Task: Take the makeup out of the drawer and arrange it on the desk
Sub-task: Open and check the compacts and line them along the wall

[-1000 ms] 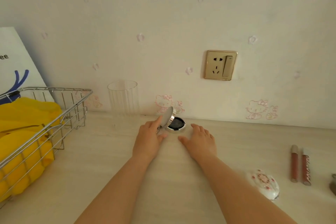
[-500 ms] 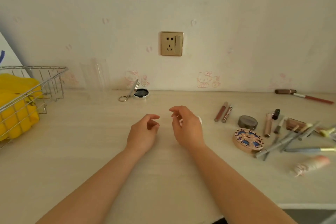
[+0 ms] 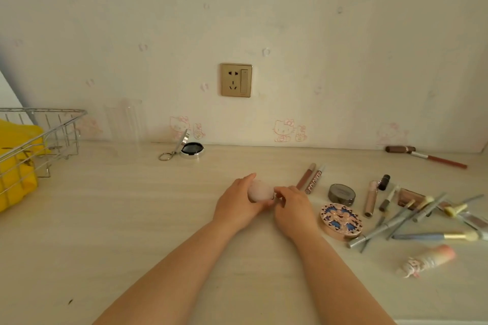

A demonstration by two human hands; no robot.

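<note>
My left hand (image 3: 239, 206) grips a small white oval compact (image 3: 260, 191) just above the desk (image 3: 132, 219). My right hand (image 3: 291, 206) pinches the compact's right edge. An open round compact (image 3: 192, 150) with a key ring sits by the wall. Two lip gloss tubes (image 3: 311, 178) lie right of my hands. Farther right are a dark round case (image 3: 341, 193), a patterned round compact (image 3: 341, 220), several brushes and pencils (image 3: 412, 215), and a pink tube (image 3: 429, 260).
A wire basket (image 3: 39, 137) with yellow contents stands at the left. A clear glass (image 3: 126, 120) stands against the wall. A brown lip pencil with its cap (image 3: 425, 155) lies at the back right. A gold wall socket (image 3: 235, 79) is above the desk.
Both hands left the open round compact by the wall and drew back toward me. They now hold the white oval compact between them, lifted from the desk.
</note>
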